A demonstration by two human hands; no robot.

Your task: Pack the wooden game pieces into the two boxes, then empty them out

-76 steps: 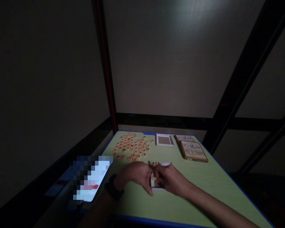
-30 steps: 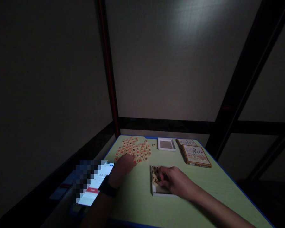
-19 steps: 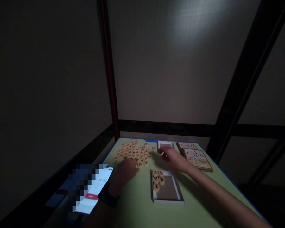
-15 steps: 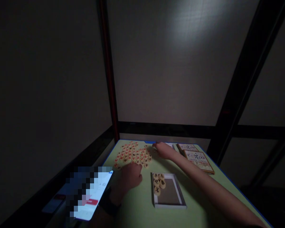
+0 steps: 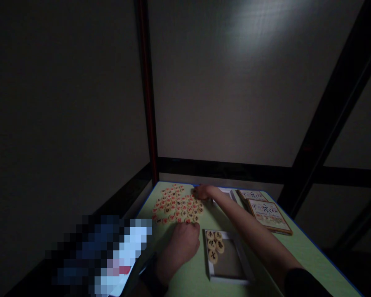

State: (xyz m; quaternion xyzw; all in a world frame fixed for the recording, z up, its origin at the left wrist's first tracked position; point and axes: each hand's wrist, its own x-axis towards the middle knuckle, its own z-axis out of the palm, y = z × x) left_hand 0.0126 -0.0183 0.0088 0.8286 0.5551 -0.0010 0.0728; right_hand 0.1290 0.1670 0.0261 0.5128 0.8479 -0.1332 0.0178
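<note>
Tray (image 5: 227,281): right of the left hand (image 5: 185,241), long axis apparently running away from the person. Five discs (image 5: 213,246) inside, lettered faces up, presumably set against the left wall to stop sliding. Left hand: fingers curled, at the loose discs' (image 5: 178,207) near edge; grip cannot be told. Right hand (image 5: 200,192): beyond the left, bent downward at their far right; fingertips hidden, grip undetermined.
</note>
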